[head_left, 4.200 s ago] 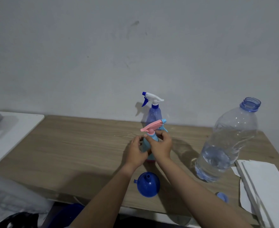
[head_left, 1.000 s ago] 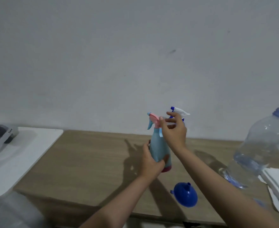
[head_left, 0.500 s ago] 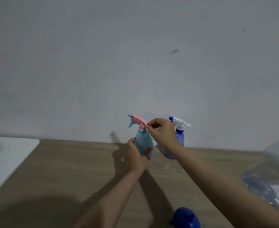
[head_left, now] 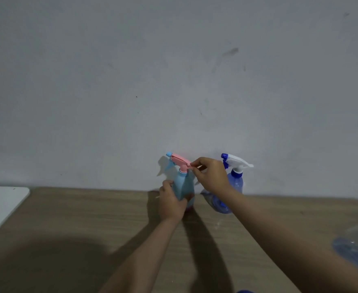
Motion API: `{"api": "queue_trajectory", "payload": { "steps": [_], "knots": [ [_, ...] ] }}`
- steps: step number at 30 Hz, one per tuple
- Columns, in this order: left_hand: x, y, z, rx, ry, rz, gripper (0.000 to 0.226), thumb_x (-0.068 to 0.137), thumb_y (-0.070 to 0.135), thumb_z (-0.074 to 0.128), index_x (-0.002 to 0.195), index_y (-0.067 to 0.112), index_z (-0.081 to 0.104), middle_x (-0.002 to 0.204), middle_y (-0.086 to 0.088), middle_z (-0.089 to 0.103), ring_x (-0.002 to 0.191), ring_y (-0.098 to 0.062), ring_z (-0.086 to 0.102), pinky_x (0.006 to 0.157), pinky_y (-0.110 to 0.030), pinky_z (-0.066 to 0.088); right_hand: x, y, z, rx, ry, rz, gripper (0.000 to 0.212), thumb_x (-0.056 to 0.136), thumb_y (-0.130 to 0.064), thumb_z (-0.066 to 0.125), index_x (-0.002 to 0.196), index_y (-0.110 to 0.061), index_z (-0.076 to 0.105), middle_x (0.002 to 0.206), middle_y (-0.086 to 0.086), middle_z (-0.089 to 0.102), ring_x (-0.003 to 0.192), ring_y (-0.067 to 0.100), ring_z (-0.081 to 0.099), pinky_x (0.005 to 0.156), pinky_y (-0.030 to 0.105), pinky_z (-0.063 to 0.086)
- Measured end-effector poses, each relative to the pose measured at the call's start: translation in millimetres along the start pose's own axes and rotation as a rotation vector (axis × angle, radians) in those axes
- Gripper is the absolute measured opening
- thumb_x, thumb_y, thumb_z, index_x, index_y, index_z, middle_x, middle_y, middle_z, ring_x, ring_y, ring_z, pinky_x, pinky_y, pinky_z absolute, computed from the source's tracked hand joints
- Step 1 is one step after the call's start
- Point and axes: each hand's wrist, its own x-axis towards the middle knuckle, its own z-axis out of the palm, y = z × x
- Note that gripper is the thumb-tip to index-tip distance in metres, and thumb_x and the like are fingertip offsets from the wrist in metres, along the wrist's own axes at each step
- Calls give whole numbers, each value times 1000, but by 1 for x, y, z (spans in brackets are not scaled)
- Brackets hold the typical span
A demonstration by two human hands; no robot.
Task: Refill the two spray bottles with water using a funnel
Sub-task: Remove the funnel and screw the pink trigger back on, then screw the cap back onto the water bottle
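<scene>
Open worktop (head_left: pixel 78 225) is seen left of the light blue spray bottle (head_left: pixel 182 187). To its right, passage is narrowed by the dark blue spray bottle (head_left: pixel 235 182) near the wall (head_left: pixel 173 81); the water bottle (head_left: pixel 355 252) blocks the far right edge.

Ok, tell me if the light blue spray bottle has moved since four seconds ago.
Yes. The light blue spray bottle was in front of the dark blue spray bottle; now it stands to its left, nearer the wall.
</scene>
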Motion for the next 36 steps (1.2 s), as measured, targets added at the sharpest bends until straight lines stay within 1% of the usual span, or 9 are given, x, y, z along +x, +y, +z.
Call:
{"api": "queue_trajectory", "payload": {
  "steps": [5,11,15,18,22,26,30,33,36],
  "knots": [
    [-6,7,3,62,-2,-22,67,65,33,84,114,16,41,122,-6,51,109,-26,55,80,-37,55,-6,2,-3,-72,4,-19,14,89,-20,65,98,-13,72,95,4,73,83,18,67,73,36,57],
    [-13,17,6,105,-12,-31,74,65,33,85,119,12,38,125,-9,48,113,-26,53,79,-33,50,-26,0,-6,-231,-71,-68,32,92,-17,60,124,-20,59,119,5,62,100,20,62,81,28,54],
    [-22,21,1,192,-26,9,89,61,38,86,127,12,33,128,-9,45,116,-27,49,86,-37,52,-45,4,-17,-271,-106,-88,48,88,-18,61,135,-21,49,132,4,55,116,21,55,91,28,47],
    [-41,28,-2,221,-21,35,90,65,35,84,134,10,31,133,-12,43,122,-28,44,92,-36,47,-60,5,-26,-242,-95,-90,49,86,-19,63,133,-17,51,132,3,55,120,20,52,97,28,43],
    [-78,42,-6,154,-73,61,88,74,31,77,140,7,24,139,-16,35,127,-31,37,99,-36,37,-89,5,-47,-178,-45,-79,37,84,-16,64,121,-11,60,118,6,62,109,21,57,89,26,45],
    [-119,55,-4,85,-118,143,80,76,26,75,139,6,28,137,-14,39,125,-29,41,95,-33,37,-143,18,-78,-98,12,-54,22,81,-13,66,102,-10,69,99,5,67,90,20,63,74,22,44],
    [-171,78,5,7,-185,248,74,80,26,71,140,12,29,138,-8,38,126,-23,40,89,-24,32,-212,53,-113,-127,-8,2,21,82,-18,68,102,-13,70,97,1,68,83,15,64,71,19,44],
    [-213,102,26,-44,-299,323,78,83,32,68,145,17,23,147,-3,30,133,-18,33,97,-23,30,-264,89,-145,-190,-56,97,21,84,-24,67,104,-17,69,96,-6,64,81,6,59,68,9,37],
    [-248,133,54,-79,-371,365,86,80,40,70,147,20,19,151,1,24,138,-15,26,102,-21,24,-300,133,-179,-237,-57,232,20,81,-21,69,101,-15,70,96,-1,65,81,16,62,65,19,42]
  ]
}}
